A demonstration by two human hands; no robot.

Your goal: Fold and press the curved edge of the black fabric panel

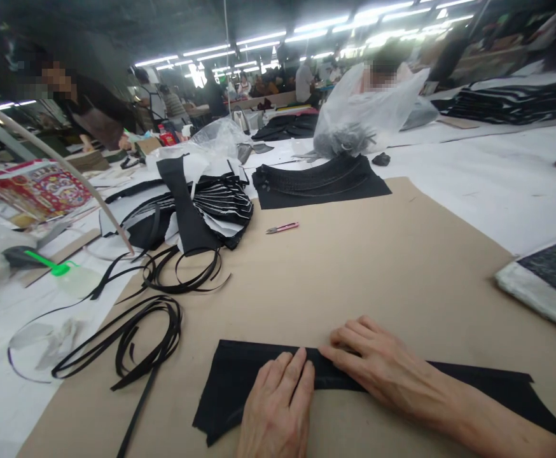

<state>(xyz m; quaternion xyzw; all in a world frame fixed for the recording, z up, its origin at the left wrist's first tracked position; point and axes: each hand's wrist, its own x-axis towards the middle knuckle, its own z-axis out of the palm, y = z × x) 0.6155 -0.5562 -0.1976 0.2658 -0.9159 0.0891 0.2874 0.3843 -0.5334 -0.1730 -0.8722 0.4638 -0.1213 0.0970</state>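
Observation:
A long black fabric piece (240, 375) lies across the brown board in front of me, with a folded strip along its length. My left hand (278, 404) rests flat on it, palm down and fingers stretched, the fingertips near its upper edge. Just to the right, my right hand (378, 362) presses on the same piece. Its thumb lies along the fabric and its bent fingers touch down by the upper edge, apart from the thumb. My right forearm covers part of the fabric's right half.
Coils of black strip (163, 318) lie left on the brown board (354, 267). Pink-handled thread snips (282, 228) lie farther back, near a stack of black pieces (320, 184) and a fanned black-and-white bundle (225, 203). A slab (545, 292) stands right. Other people work behind.

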